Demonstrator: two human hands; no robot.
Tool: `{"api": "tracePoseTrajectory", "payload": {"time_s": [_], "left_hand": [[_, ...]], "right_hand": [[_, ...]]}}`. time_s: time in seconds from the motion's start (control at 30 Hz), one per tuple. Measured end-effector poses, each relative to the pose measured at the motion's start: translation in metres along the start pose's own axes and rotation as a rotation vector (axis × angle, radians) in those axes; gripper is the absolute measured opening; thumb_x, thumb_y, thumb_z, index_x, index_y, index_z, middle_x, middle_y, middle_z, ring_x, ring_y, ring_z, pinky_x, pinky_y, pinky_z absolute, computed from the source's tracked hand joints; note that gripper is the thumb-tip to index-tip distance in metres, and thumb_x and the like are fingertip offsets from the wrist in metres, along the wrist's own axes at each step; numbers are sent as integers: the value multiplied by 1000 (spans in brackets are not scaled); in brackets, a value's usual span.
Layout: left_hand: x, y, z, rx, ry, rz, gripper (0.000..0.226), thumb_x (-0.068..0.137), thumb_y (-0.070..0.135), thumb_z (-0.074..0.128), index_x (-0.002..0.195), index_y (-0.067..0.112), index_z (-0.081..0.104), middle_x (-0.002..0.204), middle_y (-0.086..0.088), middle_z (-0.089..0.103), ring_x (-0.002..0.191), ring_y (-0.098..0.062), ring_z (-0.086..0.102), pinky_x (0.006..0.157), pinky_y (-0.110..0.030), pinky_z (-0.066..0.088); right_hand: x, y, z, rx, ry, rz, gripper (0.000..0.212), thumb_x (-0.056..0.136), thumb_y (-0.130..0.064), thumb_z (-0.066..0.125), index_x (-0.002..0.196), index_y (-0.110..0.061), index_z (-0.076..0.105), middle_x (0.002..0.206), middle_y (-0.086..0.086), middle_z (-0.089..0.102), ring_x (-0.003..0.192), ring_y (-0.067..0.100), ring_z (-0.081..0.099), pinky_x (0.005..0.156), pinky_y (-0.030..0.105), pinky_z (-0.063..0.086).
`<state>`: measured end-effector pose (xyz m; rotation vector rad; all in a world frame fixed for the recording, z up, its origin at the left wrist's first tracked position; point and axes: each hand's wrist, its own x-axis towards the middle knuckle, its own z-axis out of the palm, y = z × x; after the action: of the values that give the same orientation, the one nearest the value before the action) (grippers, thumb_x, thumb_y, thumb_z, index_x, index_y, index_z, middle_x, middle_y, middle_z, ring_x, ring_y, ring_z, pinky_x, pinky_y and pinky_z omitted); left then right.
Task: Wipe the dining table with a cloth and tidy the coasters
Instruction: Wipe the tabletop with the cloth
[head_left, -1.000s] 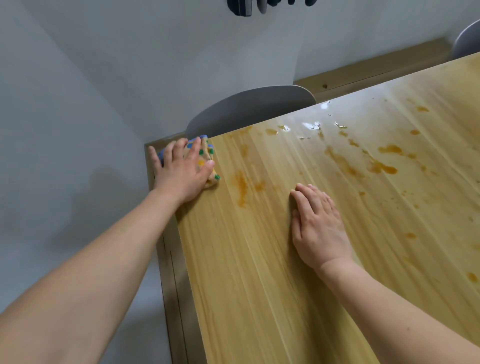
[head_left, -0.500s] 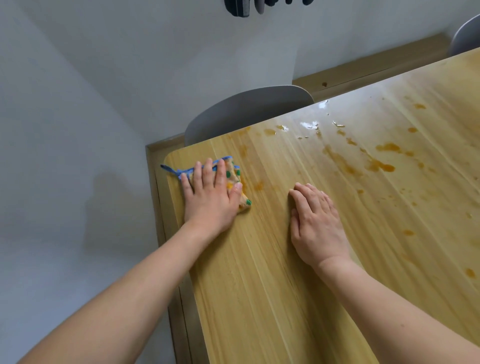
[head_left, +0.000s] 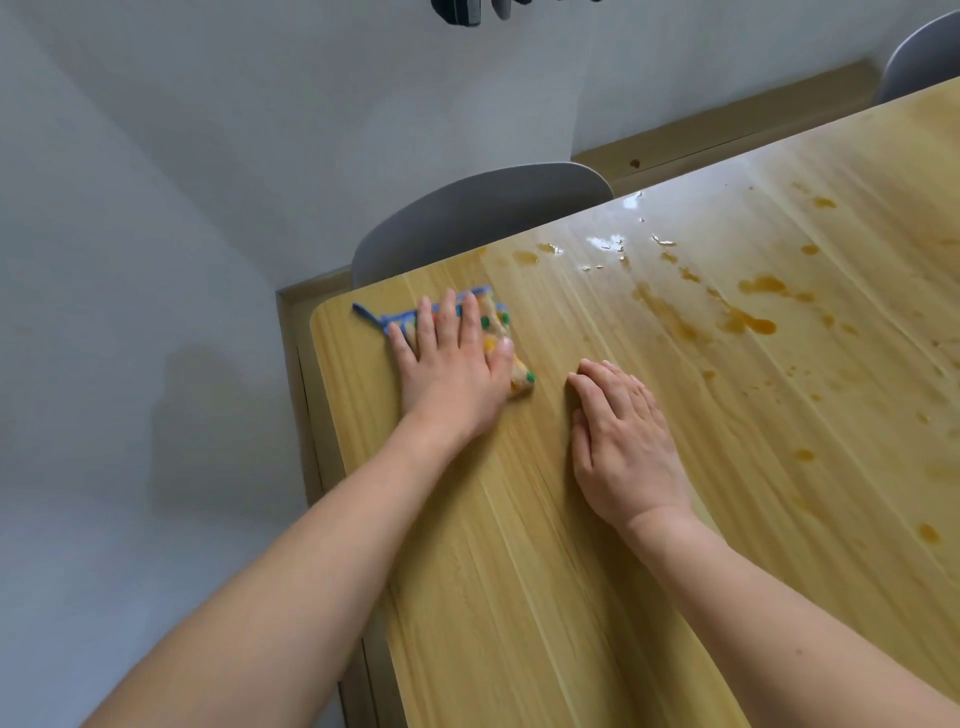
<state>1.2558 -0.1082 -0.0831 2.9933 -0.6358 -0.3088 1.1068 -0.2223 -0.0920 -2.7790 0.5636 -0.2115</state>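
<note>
While the wooden table (head_left: 597, 545) carries amber spill spots (head_left: 753, 325) across its far half, we count 2 grey chairs (head_left: 483, 218), 2 hands, 1 cloth (head_left: 496, 322). Our left hand (head_left: 452, 374) presses it with straight, spread fingers near the corner; our right hand (head_left: 623, 441) lies flat, fingers together.

The left hand (head_left: 451, 366) has slid the cloth (head_left: 496, 325) rightward from the table's corner.
</note>
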Motion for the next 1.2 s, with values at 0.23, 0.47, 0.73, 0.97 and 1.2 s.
{"api": "tracePoseTrajectory", "payload": {"time_s": [0.23,0.47,0.73,0.97,1.2], "left_hand": [[-29,8,0,48,-69,79,71,99,60,15,157,25,-8,165,0,-9,150,-27,-9,118,-59,-7],[82,6,-21,96,35,59,73,92,71,17,156,36,11,156,-3,18,140,-29,18,116,-53,5],[17,51,3,8,24,86,72,99,58,13,158,18,1,166,-4,-2,151,-24,-6,116,-63,-8],[85,58,-10,-6,21,24,71,98,58,14,158,21,6,166,1,1,151,-24,-8,112,-68,-7],[105,80,-11,2,11,65,69,99,56,11,158,22,3,166,7,-2,152,-23,-8,111,-72,-6]], "right_hand": [[-1,-1,1,17,18,36,53,90,-27,33,136,-10,52,145,6,46,139,22,36,117,34,20],[0,0,2,-5,26,91,52,90,-25,41,139,-10,49,147,6,44,141,22,32,119,35,15],[1,-2,1,-35,72,111,52,88,-26,37,132,-4,56,139,12,52,133,27,44,114,37,21],[1,-3,-1,-26,97,150,55,85,-25,36,130,0,56,135,15,54,129,29,46,110,39,27],[2,-2,-1,-38,77,219,58,84,-26,35,131,1,55,135,16,53,128,29,46,110,36,22]]}}
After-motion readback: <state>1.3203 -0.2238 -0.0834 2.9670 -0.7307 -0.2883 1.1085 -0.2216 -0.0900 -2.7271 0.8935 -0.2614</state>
